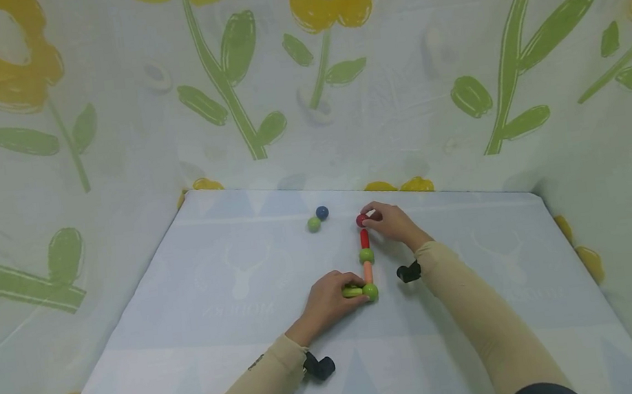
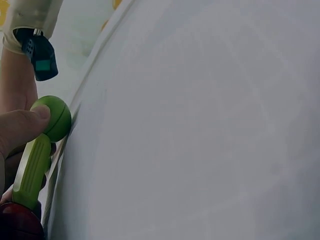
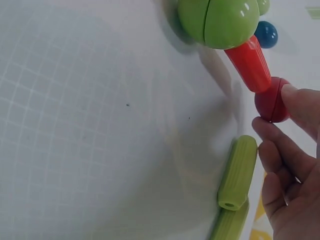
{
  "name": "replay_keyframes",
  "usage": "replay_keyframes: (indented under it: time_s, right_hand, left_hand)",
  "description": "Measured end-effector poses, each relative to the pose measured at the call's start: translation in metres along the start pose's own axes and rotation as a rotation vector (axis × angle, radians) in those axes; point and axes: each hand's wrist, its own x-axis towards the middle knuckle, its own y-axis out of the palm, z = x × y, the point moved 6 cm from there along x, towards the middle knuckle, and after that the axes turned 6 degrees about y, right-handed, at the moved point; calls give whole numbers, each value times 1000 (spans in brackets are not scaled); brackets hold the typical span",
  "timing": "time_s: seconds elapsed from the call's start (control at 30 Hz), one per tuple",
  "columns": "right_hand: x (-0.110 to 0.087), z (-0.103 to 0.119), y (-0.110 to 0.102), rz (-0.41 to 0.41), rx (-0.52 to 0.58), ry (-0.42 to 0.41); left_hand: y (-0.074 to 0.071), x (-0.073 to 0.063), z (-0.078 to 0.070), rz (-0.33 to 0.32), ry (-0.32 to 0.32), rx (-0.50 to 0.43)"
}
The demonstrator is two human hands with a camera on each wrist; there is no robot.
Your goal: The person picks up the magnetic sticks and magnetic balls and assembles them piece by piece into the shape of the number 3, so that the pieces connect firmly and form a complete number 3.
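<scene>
A line of toy balls and rods lies on the table. From near to far it runs: green ball (image 1: 370,292), peach rod (image 1: 368,273), second green ball (image 1: 366,255), red rod (image 1: 364,239), red ball (image 1: 361,220). My left hand (image 1: 330,300) grips the near green ball and a light green rod (image 2: 31,171) joined to its side. A dark red ball (image 2: 19,222) shows at that rod's other end in the left wrist view. At the far end, my right hand (image 1: 392,221) pinches the red ball (image 3: 273,100) between thumb and fingers, against the red rod's tip.
Beyond the line's left side, a loose blue ball (image 1: 322,212) and a light green ball (image 1: 314,224) lie close together. Two light green rods (image 3: 237,173) lie beside the right hand in its wrist view. A flowered cloth (image 1: 389,117) hangs behind the table.
</scene>
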Motion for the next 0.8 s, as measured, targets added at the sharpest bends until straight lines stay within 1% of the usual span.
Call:
replay_keyframes:
  time_s: [0.27, 0.57, 0.8]
  right_hand:
    - [-1, -2, 2, 19, -61, -41]
    - [-3, -2, 5, 1, -75, -58]
    - [-5, -3, 6, -21, -54, -43]
  left_hand:
    - [1, 1, 0, -6, 6, 8]
    - [3, 0, 2, -8, 2, -1]
    - [4, 1, 2, -21, 14, 5]
